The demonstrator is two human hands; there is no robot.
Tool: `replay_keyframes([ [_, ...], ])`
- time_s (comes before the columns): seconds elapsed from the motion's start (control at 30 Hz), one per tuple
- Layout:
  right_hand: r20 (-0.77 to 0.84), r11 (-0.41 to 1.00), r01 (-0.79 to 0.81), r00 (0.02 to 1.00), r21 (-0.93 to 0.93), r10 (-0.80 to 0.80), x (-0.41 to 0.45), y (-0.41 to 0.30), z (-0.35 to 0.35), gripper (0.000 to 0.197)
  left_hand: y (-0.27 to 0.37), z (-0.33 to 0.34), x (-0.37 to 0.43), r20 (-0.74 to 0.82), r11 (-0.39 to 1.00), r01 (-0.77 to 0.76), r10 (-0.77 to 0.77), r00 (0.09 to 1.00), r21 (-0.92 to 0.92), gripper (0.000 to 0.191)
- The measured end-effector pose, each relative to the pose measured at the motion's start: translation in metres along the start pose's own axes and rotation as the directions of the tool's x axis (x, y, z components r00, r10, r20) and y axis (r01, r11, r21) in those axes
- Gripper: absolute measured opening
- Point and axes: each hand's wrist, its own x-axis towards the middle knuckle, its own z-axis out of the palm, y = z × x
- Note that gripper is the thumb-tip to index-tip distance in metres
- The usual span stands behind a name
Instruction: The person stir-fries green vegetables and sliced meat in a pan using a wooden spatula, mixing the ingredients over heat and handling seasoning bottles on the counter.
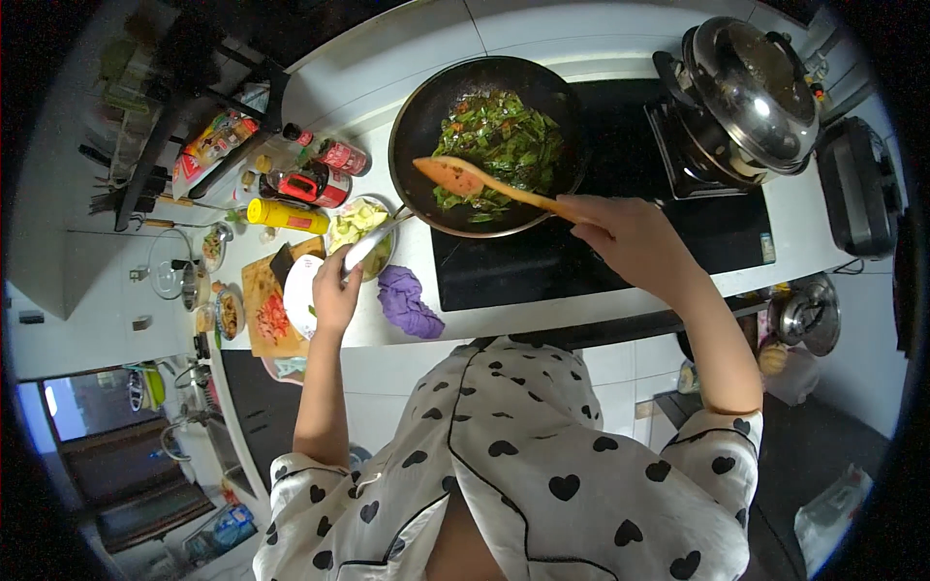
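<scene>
My left hand (336, 292) is closed around the metal handle (372, 243) of a dark wok (418, 109). In my right hand (628, 236) is a wooden spatula (501, 187), its blade tilted over the wok's left part. Chopped green leaves (508, 138) with some reddish bits lie in the wok, which is over the left part of a black glass cooktop (617, 254). Beside my left hand, a white plate (298, 294) overlaps a wooden cutting board (258, 279) with chopped red pieces (272, 317). Behind the handle, a bowl holds pale green sliced vegetable (358, 221).
A purple cloth (407, 303) lies near the counter's front edge. A yellow container (287, 216) and sauce bottles (343, 157) stand at the back left. On the right, a lidded pot (755, 94) stands on a burner beside a black appliance (857, 189).
</scene>
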Motion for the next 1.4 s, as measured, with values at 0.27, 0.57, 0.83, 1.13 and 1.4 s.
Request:
replay_keyframes([
  [0.27,-0.047,0.992,0.113,0.992,-0.056,-0.116,0.012,0.014,0.039,0.032,0.001,0.0,0.003,0.145,0.991,0.136,-0.134,0.98,-0.002,0.041],
  [0.57,-0.022,0.998,0.05,0.999,0.046,-0.049,0.028,0.0,0.023,0.028,0.006,-0.003,0.0,0.156,0.984,0.18,-0.177,0.972,-0.001,0.042],
  [0.83,-0.067,0.982,0.182,0.98,-0.045,-0.185,0.063,0.006,0.031,0.019,0.0,-0.001,0.003,0.142,0.988,0.153,-0.148,0.979,-0.019,0.041],
  [1.13,0.092,0.991,0.132,0.987,-0.035,-0.128,0.08,-0.014,-0.004,0.018,0.0,-0.002,0.003,0.141,0.992,0.128,-0.127,0.982,0.006,0.039],
  [1.4,0.203,0.968,0.218,0.96,-0.122,-0.191,0.093,-0.01,-0.001,0.028,0.0,0.001,0.005,0.017,0.997,-0.06,0.059,0.998,0.042,0.041],
])
